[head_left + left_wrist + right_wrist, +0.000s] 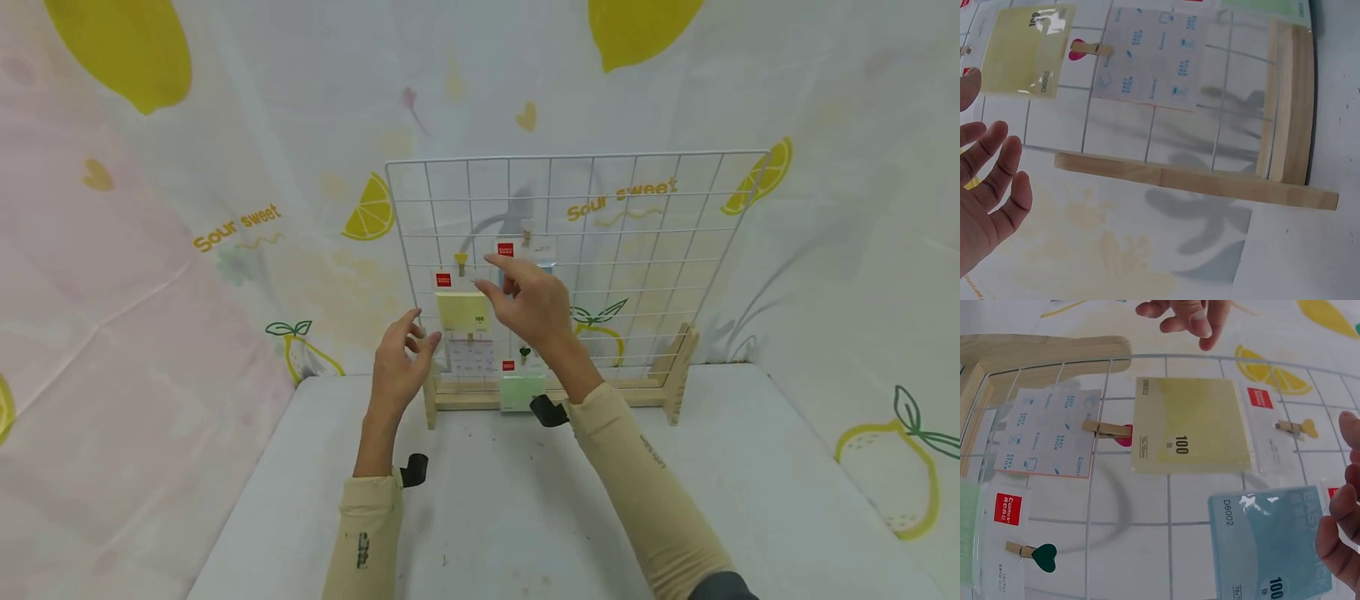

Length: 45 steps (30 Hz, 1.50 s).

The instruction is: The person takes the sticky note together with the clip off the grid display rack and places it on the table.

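A white wire grid (592, 156) stands upright with sticky-note packs clipped on it. My right hand (536, 304) is in front of the blue pack (1266, 544), thumb and index finger spread apart with nothing between them; its fingers overlap the pack's edge in the right wrist view. Beside the grid's left edge, my left hand (397, 367) is raised with loosely bent fingers, holding nothing. Nearest to it hangs the yellow pack (459, 310) under a yellow-heart clip (461, 262). A pink-heart clip (1110, 430) pinches a white-and-blue printed pad (1050, 434). Low down, a green-heart clip (1041, 556) is on the green pack (522, 393).
Wooden feet (678, 375) hold the grid on a white table (480, 517). A white-heart clip (527, 233) sits above the blue pack. Lemon-printed cloth (285, 100) hangs behind and at both sides.
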Each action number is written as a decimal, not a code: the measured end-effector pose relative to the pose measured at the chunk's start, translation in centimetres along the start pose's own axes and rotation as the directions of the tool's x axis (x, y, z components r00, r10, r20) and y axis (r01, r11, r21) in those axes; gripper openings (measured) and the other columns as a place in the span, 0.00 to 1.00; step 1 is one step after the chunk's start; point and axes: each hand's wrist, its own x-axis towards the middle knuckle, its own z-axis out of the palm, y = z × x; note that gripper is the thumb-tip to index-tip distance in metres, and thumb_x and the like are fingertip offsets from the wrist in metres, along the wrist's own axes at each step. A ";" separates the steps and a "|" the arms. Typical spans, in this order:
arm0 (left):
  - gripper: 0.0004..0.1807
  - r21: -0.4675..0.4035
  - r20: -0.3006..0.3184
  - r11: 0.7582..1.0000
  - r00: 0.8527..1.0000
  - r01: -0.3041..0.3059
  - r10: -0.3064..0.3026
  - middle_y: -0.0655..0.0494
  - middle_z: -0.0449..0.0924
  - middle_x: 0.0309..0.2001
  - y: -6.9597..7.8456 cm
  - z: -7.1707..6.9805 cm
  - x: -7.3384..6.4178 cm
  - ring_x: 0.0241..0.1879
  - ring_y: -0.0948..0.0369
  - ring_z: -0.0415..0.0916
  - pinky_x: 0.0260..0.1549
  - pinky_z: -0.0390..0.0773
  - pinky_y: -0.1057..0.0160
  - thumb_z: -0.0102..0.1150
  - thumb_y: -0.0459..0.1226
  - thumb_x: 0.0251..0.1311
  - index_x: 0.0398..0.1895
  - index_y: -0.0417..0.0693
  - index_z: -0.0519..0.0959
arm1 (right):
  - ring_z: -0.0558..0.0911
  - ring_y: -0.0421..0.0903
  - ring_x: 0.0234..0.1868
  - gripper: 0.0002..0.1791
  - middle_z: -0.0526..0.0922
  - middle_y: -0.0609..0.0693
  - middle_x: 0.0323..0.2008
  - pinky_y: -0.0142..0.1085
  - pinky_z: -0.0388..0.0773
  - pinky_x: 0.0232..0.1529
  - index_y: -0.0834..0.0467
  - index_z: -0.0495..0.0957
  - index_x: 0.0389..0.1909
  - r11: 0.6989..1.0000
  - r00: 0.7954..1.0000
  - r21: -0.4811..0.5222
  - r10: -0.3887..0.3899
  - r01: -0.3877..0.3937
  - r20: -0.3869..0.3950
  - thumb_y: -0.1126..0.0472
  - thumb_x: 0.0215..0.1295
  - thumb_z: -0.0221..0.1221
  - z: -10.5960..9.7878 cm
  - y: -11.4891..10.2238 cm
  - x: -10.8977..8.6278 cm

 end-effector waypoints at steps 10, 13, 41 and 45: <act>0.26 -0.017 -0.013 1.000 1.000 0.008 -0.009 0.46 0.76 0.40 -0.1 0.2 0.4 0.36 0.51 0.74 0.35 0.77 0.50 0.61 0.41 0.68 0.64 0.38 0.71 | 0.70 0.42 0.20 0.21 0.74 0.47 0.20 0.34 0.63 0.18 0.58 0.83 0.53 0.999 0.998 -0.032 -0.008 0.010 0.061 0.53 0.62 0.68 0.4 -0.3 1.2; 0.26 -0.039 -0.009 0.999 1.000 0.008 -0.008 0.45 0.76 0.40 -0.2 0.3 0.5 0.36 0.51 0.75 0.36 0.78 0.49 0.61 0.40 0.68 0.64 0.38 0.71 | 0.70 0.42 0.20 0.21 0.75 0.47 0.21 0.34 0.63 0.18 0.58 0.82 0.53 0.999 0.997 -0.041 -0.006 0.009 0.072 0.52 0.62 0.68 0.6 -0.3 1.5; 0.25 -0.192 0.064 0.975 0.993 0.112 -0.102 0.47 0.77 0.40 -0.3 1.6 1.3 0.37 0.52 0.75 0.35 0.75 0.58 0.60 0.40 0.68 0.65 0.41 0.71 | 0.67 0.43 0.19 0.20 0.74 0.47 0.19 0.34 0.59 0.18 0.56 0.80 0.57 0.996 0.981 -0.032 0.082 -0.078 0.174 0.54 0.66 0.65 1.8 -0.7 3.1; 0.26 -0.177 0.081 0.975 0.989 0.135 -0.122 0.47 0.77 0.41 0.0 1.6 1.4 0.38 0.52 0.76 0.35 0.75 0.57 0.59 0.42 0.69 0.67 0.43 0.70 | 0.67 0.43 0.18 0.21 0.73 0.47 0.19 0.34 0.60 0.18 0.55 0.79 0.59 0.993 0.973 -0.023 0.120 -0.118 0.195 0.54 0.67 0.64 2.1 -0.7 3.2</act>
